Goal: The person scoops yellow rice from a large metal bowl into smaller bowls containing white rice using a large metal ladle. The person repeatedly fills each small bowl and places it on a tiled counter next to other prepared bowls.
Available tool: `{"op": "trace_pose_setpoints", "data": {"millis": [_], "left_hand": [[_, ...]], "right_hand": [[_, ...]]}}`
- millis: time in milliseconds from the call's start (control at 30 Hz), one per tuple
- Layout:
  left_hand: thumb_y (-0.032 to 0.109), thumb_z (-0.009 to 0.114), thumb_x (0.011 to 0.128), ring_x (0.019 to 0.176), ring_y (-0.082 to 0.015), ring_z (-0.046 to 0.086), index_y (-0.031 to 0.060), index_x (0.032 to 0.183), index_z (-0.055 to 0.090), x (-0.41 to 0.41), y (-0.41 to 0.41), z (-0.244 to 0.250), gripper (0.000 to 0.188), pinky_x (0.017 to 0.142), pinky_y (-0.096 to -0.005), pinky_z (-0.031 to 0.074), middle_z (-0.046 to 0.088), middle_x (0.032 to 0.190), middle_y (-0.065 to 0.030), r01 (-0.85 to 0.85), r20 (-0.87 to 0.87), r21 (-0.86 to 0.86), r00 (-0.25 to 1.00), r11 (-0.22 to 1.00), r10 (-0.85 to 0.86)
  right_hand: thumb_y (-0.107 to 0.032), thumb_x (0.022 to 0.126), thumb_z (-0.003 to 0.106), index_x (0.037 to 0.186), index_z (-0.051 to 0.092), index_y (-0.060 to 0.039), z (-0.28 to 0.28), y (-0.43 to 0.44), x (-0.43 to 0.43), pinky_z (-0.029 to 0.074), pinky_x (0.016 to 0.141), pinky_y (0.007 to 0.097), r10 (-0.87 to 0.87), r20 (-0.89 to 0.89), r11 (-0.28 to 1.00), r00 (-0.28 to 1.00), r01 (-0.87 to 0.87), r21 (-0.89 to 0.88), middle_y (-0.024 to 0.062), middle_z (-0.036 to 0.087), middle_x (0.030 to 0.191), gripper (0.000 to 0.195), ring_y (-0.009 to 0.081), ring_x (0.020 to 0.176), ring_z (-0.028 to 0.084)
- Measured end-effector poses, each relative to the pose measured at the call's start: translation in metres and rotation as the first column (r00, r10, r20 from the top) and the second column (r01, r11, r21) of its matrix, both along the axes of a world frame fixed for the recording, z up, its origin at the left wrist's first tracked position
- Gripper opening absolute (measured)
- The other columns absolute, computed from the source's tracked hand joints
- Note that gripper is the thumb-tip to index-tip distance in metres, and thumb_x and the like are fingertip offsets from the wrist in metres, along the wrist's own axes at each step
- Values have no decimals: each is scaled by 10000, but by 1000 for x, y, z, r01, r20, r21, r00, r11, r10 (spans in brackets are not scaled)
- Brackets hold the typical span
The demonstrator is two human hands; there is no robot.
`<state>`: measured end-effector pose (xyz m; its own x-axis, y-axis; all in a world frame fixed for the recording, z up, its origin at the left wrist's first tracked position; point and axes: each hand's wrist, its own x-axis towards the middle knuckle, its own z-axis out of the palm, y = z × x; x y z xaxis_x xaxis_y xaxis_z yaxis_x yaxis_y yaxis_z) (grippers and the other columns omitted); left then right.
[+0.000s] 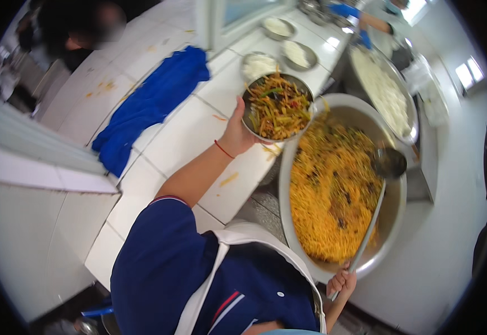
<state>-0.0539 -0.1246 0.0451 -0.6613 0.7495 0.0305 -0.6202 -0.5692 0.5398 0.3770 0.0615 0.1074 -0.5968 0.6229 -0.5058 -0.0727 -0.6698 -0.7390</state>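
My left hand [239, 132] grips the near-left rim of a round metal bowl [277, 106] above the tiled counter. Shredded vegetables with green pieces fill this bowl. My right hand [342, 284] is closed around the long handle of a metal ladle [367, 234]. The ladle's dark, round head [389, 162] is over the right side of a large metal basin [285, 188]. Inside the basin lies a heap of orange and yellow shredded food [331, 197] with dark bits.
Several bowls of white rice [295, 54] stand beyond my left hand. A blue cloth [155, 104] lies on the white tiled counter [184, 146], among food scraps. Beyond the basin is a large rice pan [381, 88], with a co-worker's blue-gloved hand [365, 39] at it. Another person is behind the counter.
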Motion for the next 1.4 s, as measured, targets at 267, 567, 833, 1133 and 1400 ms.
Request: {"op": "trace_pose_setpoints", "data": {"millis": [267, 567, 833, 1133, 1400], "left_hand": [[647, 345, 799, 1110, -332, 463, 90, 1285, 305, -99, -195, 14, 740, 753, -508, 487, 415, 1250, -178, -723, -183, -343, 677, 599, 713], [579, 251, 863, 1014, -447, 479, 140, 1310, 265, -146, -339, -50, 628, 771, -566, 455, 415, 1244, -171, -809, -178, -516, 421, 279, 890], [474, 317, 896, 969, -423, 509, 188, 1269, 376, -175, -405, -83, 474, 749, -556, 474, 457, 1226, -107, -710, -207, -676, 440, 198, 874], [468, 366, 884, 1126, -365, 398, 14, 1315, 237, -189, -422, -105, 640, 848, -500, 437, 319, 1315, -168, -682, -263, -728, 373, 71, 890], [415, 400, 885, 1051, -363, 454, -24, 1258, 293, -159, -351, -45, 586, 766, -465, 479, 362, 1258, -185, -649, -287, -756, 213, -85, 934]], "right_hand": [[-99, 837, 423, 912, 492, -53, -35, 20, -10, 320, 295, 189, -141, 22, 970, 990, 142, -198, -47, 337, 523, 112, 33, 364, 332], [-164, 848, 447, 860, 480, -64, -42, 32, -20, 300, 298, 183, -85, 69, 940, 994, 103, -326, -67, 346, 525, 106, 21, 371, 340], [-81, 807, 455, 879, 445, -80, -56, 42, -24, 270, 295, 221, 30, 332, 999, 943, -13, -53, -29, 344, 540, 73, 67, 358, 307], [-137, 823, 445, 770, 368, -100, -112, 91, -73, 326, 297, 254, 79, 604, 942, 793, -258, 216, 2, 382, 535, 100, 101, 359, 363], [-154, 850, 417, 662, 367, -125, -135, 85, -155, 342, 306, 219, 289, 276, 909, 917, -172, -379, -46, 372, 492, 197, 59, 361, 382]]}}
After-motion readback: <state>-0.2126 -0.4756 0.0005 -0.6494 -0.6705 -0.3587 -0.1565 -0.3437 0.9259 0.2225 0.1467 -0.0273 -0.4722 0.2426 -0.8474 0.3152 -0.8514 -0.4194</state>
